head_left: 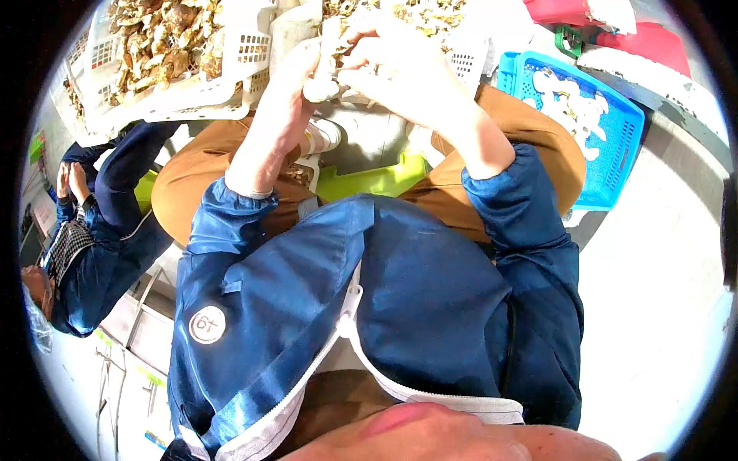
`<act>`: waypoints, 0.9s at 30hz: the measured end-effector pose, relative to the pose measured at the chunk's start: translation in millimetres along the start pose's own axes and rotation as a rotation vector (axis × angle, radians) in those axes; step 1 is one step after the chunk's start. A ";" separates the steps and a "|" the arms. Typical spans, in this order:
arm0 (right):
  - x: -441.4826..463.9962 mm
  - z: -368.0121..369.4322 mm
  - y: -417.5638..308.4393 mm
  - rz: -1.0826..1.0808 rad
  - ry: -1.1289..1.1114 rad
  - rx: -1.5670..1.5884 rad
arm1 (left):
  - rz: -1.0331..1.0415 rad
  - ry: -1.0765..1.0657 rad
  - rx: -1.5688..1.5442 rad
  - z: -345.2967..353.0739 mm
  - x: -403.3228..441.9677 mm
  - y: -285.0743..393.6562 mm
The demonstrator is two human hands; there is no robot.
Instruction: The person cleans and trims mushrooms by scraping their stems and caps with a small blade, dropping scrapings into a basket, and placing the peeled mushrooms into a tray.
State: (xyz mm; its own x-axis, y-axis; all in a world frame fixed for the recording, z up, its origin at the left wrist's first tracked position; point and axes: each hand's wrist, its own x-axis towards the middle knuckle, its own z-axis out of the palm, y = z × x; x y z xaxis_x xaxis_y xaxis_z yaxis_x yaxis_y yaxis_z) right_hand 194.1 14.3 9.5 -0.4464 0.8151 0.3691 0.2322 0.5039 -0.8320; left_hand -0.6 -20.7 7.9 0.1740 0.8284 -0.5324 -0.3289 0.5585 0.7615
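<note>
Overexposed in bright light, my left hand is closed around a pale, rounded piece that looks like a mushroom. Close beside it, my right hand has its fingers curled in a pinch toward the left one; whatever is between them is too washed out to name. Both hands are above my lap, at the near edge of brown and cream mushroom-like pieces. A pale upright object, cut off by the top edge, stands just beyond my left hand.
A white slatted crate heaped with brown mushroom-like pieces is at upper left. To the right, a blue basket holds white pieces. Something bright green lies between my knees. Another person sits at left, hands together.
</note>
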 end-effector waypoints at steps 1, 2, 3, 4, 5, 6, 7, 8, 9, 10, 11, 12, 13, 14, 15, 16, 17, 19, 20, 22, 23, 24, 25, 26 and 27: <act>-0.1 0.8 0.9 -0.015 0.017 -0.014 | 0.029 0.021 0.016 2.3 0.0 -0.3; -0.9 1.8 1.3 -0.029 0.034 -0.028 | 0.086 0.022 0.148 0.0 0.7 -2.5; -4.0 3.3 -1.7 0.097 0.031 0.020 | 0.144 0.023 0.281 -4.4 2.4 -6.0; -4.8 4.0 -5.3 0.149 0.033 0.023 | 0.202 0.024 0.414 -4.3 2.8 -5.7; -5.1 4.5 -8.5 0.201 0.036 0.023 | 0.130 0.013 0.289 -2.5 1.7 -3.5; -5.2 4.3 -9.9 0.253 0.039 0.024 | 0.058 0.001 0.164 1.5 -1.0 0.9; -3.9 2.7 -6.8 0.220 0.058 -0.055 | -0.015 -0.009 0.040 4.5 -2.6 3.9; -1.4 -0.1 -1.4 0.186 0.076 -0.134 | -0.084 -0.036 -0.038 -0.3 -1.3 1.9; 0.5 -3.7 1.1 0.151 0.093 -0.211 | -0.152 -0.062 -0.116 -9.4 1.0 -1.5; 3.8 -11.5 -2.3 0.254 0.159 -0.181 | -0.219 -0.089 -0.193 -14.1 2.5 -3.3; 9.3 -23.2 -8.2 0.358 0.224 -0.152 | -0.198 -0.144 -0.213 -6.8 -0.6 3.0; 13.1 -32.9 -11.8 0.461 0.289 -0.122 | -0.213 -0.240 -0.386 -14.5 2.2 -2.0; 15.0 -39.6 -11.4 0.500 0.306 -0.120 | -0.208 -0.271 -0.428 -17.6 3.0 -0.3; 16.2 -45.3 -9.8 0.540 0.322 -0.117 | -0.204 -0.301 -0.469 -19.1 3.2 0.7; 17.2 -47.3 -8.2 0.581 0.338 -0.114 | -0.187 -0.265 -0.465 -20.1 3.6 0.7; 17.5 -44.2 -5.6 0.473 0.249 -0.080 | -0.171 -0.231 -0.460 -21.3 4.5 1.0; 16.0 -38.8 -1.9 0.365 0.161 -0.047 | -0.155 -0.197 -0.454 -21.3 5.3 1.2; 6.4 -25.0 -3.2 0.211 0.056 0.107 | -0.142 -0.180 -0.371 -19.8 4.9 1.2; 4.9 -20.7 -3.8 0.163 -0.009 0.122 | -0.139 -0.169 -0.330 -18.3 3.5 0.5; 1.8 -15.2 -4.2 0.065 -0.139 0.149 | -0.147 -0.036 -0.234 -10.9 -1.0 1.3; 1.1 -12.6 1.9 -0.001 -0.176 0.107 | -0.137 -0.027 -0.199 -6.9 -2.1 2.7; 1.2 -13.0 1.3 0.016 -0.188 0.117 | -0.125 -0.019 -0.162 -5.0 -1.9 4.0; 1.3 -13.4 0.0 0.032 -0.199 0.127 | -0.153 -0.144 -0.216 -13.4 3.2 1.8; 1.4 -13.3 -0.7 0.049 -0.210 0.137 | -0.136 -0.131 -0.176 -17.6 4.7 -2.2; -1.1 -9.5 1.6 0.047 -0.200 0.082 | -0.121 -0.119 -0.135 -19.8 5.6 -5.1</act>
State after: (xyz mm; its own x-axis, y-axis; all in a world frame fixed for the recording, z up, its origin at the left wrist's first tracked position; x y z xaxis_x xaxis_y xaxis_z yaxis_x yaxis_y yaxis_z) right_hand 203.1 16.9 11.7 -0.6012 0.7602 0.2463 0.1893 0.4350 -0.8803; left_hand -16.3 -19.8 -6.2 0.3259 0.7593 -0.5633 -0.4188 0.6501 0.6340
